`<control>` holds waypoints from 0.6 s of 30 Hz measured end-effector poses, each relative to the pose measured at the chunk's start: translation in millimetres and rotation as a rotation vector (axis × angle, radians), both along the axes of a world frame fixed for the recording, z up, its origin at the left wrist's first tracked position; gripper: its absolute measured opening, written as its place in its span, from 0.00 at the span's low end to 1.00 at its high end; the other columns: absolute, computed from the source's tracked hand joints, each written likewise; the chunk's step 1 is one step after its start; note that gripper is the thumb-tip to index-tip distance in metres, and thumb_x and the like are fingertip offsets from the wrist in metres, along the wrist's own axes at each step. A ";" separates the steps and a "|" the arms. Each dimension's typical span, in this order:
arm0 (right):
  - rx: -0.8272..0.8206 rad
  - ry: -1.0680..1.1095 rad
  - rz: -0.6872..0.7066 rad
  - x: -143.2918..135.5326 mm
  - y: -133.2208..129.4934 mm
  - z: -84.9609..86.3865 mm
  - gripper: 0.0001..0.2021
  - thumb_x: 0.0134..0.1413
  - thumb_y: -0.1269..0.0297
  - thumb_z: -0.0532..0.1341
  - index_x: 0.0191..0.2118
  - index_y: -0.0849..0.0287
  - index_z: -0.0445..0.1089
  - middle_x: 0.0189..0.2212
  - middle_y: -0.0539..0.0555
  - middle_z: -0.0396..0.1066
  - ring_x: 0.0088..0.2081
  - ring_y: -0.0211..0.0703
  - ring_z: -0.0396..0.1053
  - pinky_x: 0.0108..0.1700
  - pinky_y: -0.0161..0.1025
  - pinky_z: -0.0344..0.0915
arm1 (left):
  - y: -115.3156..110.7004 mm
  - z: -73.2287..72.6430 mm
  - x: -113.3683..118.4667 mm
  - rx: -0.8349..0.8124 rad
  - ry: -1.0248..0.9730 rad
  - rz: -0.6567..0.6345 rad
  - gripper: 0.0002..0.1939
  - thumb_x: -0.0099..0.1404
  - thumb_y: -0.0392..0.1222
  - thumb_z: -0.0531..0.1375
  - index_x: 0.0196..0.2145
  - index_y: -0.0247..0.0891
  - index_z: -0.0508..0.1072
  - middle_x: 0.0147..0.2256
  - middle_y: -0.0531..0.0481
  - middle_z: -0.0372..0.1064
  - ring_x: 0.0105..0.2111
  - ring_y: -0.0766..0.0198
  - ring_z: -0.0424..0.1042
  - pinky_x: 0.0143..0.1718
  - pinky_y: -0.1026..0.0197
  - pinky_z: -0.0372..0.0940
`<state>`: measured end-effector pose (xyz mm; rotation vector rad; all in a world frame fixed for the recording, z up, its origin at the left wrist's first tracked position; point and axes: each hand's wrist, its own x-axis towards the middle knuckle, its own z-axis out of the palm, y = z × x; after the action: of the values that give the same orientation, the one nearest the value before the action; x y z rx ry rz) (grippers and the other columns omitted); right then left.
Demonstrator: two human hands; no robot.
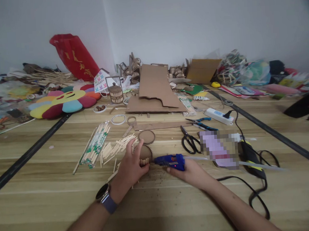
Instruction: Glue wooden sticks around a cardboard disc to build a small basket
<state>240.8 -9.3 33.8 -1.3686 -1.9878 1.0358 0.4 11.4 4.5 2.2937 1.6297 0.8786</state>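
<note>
My left hand (130, 165), with a watch on its wrist, is closed around the near-left side of a round cardboard piece (146, 151) edged with short wooden sticks. In my right hand (193, 170) is a blue hot glue gun (170, 160), its nozzle pointing left at the sticks on the rim. A long clear glue stick (262, 165) runs out of its back to the right. Just beyond my left fingertips lies a second cardboard disc (146, 137) with a ridged edge. Cut wooden sticks (117, 147) are scattered left of the hand.
Packaged sticks (97, 143) lie at the left. Black scissors (189, 141), pliers (200, 120) and a white power strip (218, 115) are on the right, with a black cord (253, 196) nearby. Cardboard sheets (155, 84) and a small stick bucket (115, 93) stand behind.
</note>
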 end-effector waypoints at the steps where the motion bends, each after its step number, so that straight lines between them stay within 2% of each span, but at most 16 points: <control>1: 0.007 0.000 -0.004 -0.2 -0.3 -0.2 0.17 0.55 0.55 0.62 0.47 0.54 0.79 0.44 0.52 0.81 0.45 0.54 0.77 0.51 0.48 0.72 | 0.0 0.0 -0.1 -0.002 0.003 0.000 0.44 0.53 0.35 0.68 0.64 0.42 0.55 0.65 0.36 0.47 0.65 0.41 0.56 0.57 0.43 0.66; 6: 0.012 -0.005 0.004 -2.2 -1.1 0.6 0.16 0.56 0.55 0.61 0.46 0.54 0.79 0.41 0.53 0.81 0.43 0.53 0.78 0.50 0.48 0.73 | 0.0 -0.5 -0.2 0.005 0.000 0.003 0.44 0.53 0.34 0.67 0.65 0.43 0.55 0.65 0.37 0.48 0.64 0.41 0.57 0.58 0.43 0.66; 18: 0.029 -0.060 -0.013 -2.3 -1.0 -5.5 0.17 0.56 0.54 0.60 0.47 0.53 0.78 0.42 0.53 0.81 0.44 0.54 0.77 0.50 0.48 0.72 | 0.0 0.7 0.1 -0.009 0.000 -0.001 0.43 0.53 0.35 0.66 0.64 0.42 0.55 0.64 0.37 0.49 0.64 0.41 0.57 0.58 0.43 0.66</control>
<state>238.5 -10.3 28.3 -1.4104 -2.0262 0.9676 0.5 11.5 5.2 2.2884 1.6293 0.8697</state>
